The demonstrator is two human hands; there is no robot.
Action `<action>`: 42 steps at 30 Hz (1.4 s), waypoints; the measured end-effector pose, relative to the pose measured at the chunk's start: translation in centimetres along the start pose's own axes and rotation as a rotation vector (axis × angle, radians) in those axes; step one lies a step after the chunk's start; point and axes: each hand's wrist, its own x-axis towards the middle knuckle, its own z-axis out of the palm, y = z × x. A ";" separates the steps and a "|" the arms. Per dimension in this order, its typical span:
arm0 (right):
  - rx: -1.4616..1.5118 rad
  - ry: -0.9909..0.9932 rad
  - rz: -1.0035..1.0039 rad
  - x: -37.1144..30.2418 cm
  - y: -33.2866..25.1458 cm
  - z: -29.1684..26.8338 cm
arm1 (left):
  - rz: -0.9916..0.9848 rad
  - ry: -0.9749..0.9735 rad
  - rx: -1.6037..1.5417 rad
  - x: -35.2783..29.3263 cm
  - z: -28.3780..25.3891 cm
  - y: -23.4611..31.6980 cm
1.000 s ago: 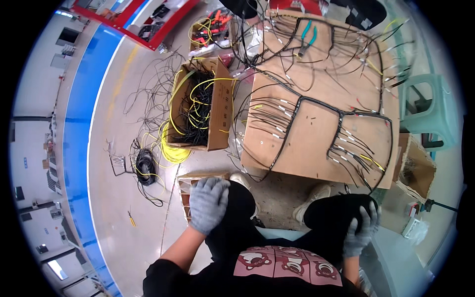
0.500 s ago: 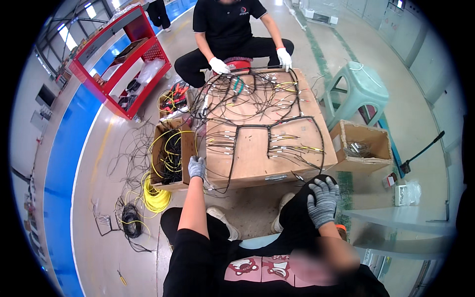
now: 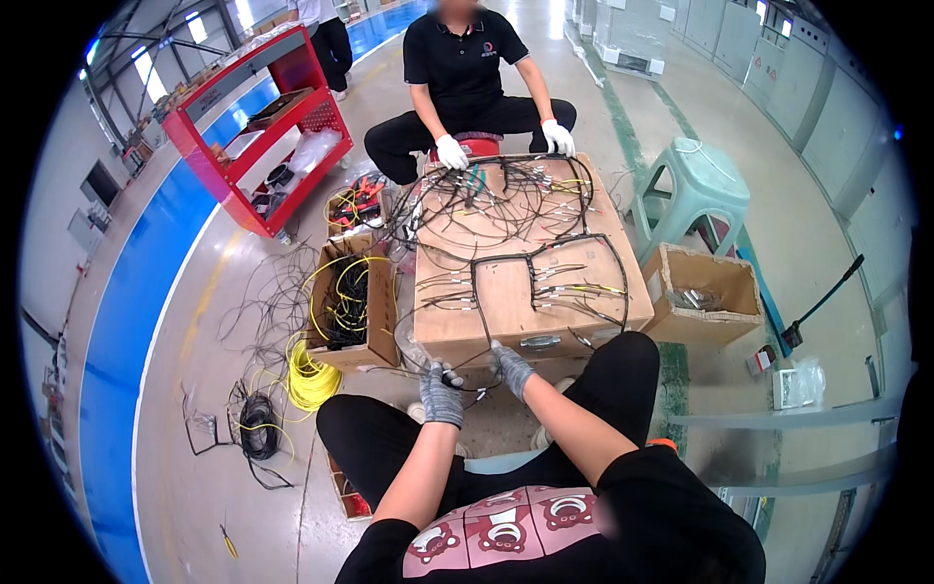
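Observation:
A black wire harness (image 3: 503, 259) with white-tagged wire ends lies spread over a wooden box (image 3: 574, 327) in front of me. My right hand (image 3: 512, 371), in a grey glove, is closed around a black cable of the harness at the box's near edge. Just left of it, my left hand (image 3: 442, 394), gloved alike, pinches thin black wires of the harness that hang off that edge. Its fingertips are close together; the exact wire ends are too small to make out. Across the box, a seated person's white-gloved hands (image 3: 451, 153) touch the harness's far part.
Left of the box stands a carton (image 3: 380, 334) of black and yellow wire, with a yellow wire coil (image 3: 313, 378) and black cable coil (image 3: 259, 438) on the floor. To the right are another carton (image 3: 725, 326) and a pale green stool (image 3: 696, 185). A red shelf cart (image 3: 255, 131) stands far left.
My left hand moved from the carton's edge to the harness wires. My right hand left my knee and took hold of the cable at the box's near edge. The view shifted slightly.

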 end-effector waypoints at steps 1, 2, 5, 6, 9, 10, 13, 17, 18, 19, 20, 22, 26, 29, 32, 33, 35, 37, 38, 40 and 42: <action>0.082 -0.051 0.018 -1.2 -0.2 1.0 | 0.003 0.001 -0.010 -0.6 -0.5 0.1; 0.162 -0.105 0.041 -3.1 -0.6 2.2 | 0.009 0.008 -0.021 -1.3 -1.2 0.3; 0.401 -0.273 0.013 -4.2 -0.7 0.6 | 0.033 -0.022 -0.047 -3.2 0.0 0.8; 0.396 -0.275 0.008 -4.7 -0.9 0.3 | 0.000 -0.021 -0.106 -3.5 0.4 1.5; 0.377 -0.310 -0.020 -6.3 -1.1 0.6 | 0.010 -0.029 -0.096 -2.0 -0.9 3.3; 0.367 -0.325 -0.028 -6.6 -0.8 0.6 | -0.015 0.008 -0.107 -1.1 -1.3 3.9; 0.385 -0.300 -0.015 -6.8 0.7 1.0 | -0.021 0.123 -0.058 0.1 -2.1 4.4; 0.228 -0.239 0.048 -6.0 2.7 2.0 | -0.024 0.243 -0.023 1.9 -7.0 3.6; -0.156 -0.197 -0.023 -4.6 2.8 1.4 | -0.041 0.242 -0.022 2.6 -8.5 3.3; -0.385 -0.103 -0.155 -3.6 3.0 -0.1 | -0.074 0.232 -0.021 2.3 -7.5 2.9; -0.615 -0.004 -0.283 -2.7 3.2 -1.7 | -0.057 0.458 0.140 2.0 -6.2 1.9; -0.763 0.041 -0.407 -2.4 2.1 -2.9 | -0.023 0.483 0.354 2.1 -6.9 2.0; -0.660 -0.086 -0.512 -5.2 -4.5 -6.1 | 0.106 0.489 0.631 0.2 -8.0 2.3; -0.858 0.057 -0.751 -4.3 -10.0 -12.7 | 0.256 0.281 0.618 0.2 -4.4 1.1; -0.833 0.190 -0.791 -4.9 -14.5 -17.1 | 0.401 0.111 0.774 -0.8 -1.3 1.6; -0.863 0.250 -0.780 -4.5 -15.6 -19.0 | 0.423 0.009 0.817 -0.2 -0.9 1.8; -0.853 0.363 -0.717 -4.9 -16.8 -21.1 | 0.471 -0.172 0.902 1.3 -1.6 2.6; -0.991 0.542 -0.528 -6.6 -17.4 -22.6 | 0.603 -0.224 1.294 1.4 0.6 3.4; -1.040 0.570 -0.404 -6.3 -17.1 -23.9 | 0.666 -0.288 1.486 1.6 1.8 4.0; -1.149 0.616 -0.216 -6.0 -16.3 -26.5 | 0.769 -0.468 1.720 2.0 4.4 4.6; -1.241 0.613 -0.106 -5.4 -15.4 -27.8 | 0.710 -0.548 1.917 2.8 6.4 4.9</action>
